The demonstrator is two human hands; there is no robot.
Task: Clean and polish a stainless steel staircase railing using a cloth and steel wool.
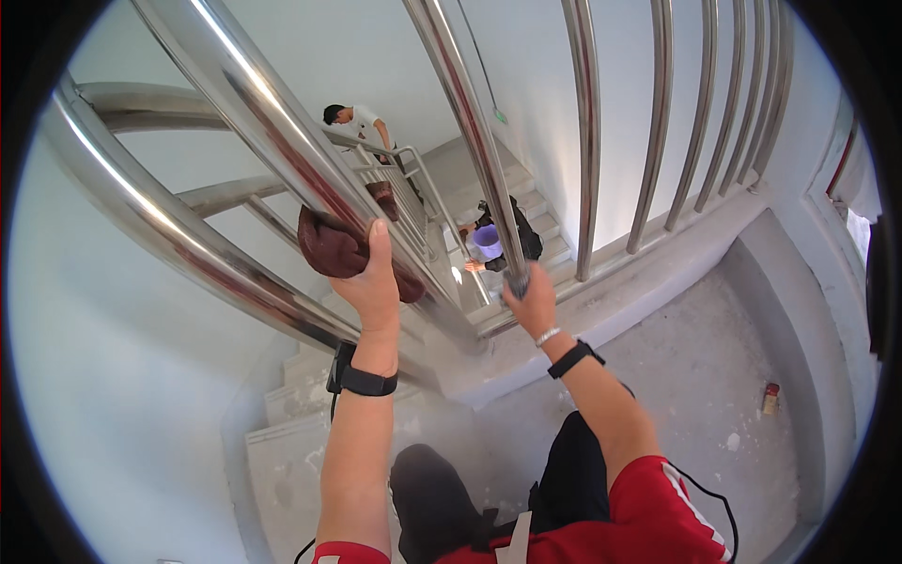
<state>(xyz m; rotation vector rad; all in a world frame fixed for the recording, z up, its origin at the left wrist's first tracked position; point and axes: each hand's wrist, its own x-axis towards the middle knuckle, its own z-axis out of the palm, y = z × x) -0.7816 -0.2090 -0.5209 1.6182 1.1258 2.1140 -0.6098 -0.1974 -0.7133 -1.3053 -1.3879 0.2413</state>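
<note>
My left hand (372,287) is wrapped around a thick, shiny steel post (252,99) with a dark brown cloth (329,246) under the palm. The cloth bulges out on both sides of the post, and my thumb lies along the front. Lower and to the right, my right hand (534,303) closes around the foot of a thinner steel baluster (470,122). Between those fingers and the bar shows a small grey wad (518,282) that looks like steel wool; the fingers cover part of it.
More balusters (662,122) run right along a concrete curb (620,305). A curved handrail (178,235) and steps (310,395) lie left. Below, one person (362,122) stands by a railing; another (521,230) is near a purple bucket (487,241). A small red-and-tan object (770,399) lies on the floor.
</note>
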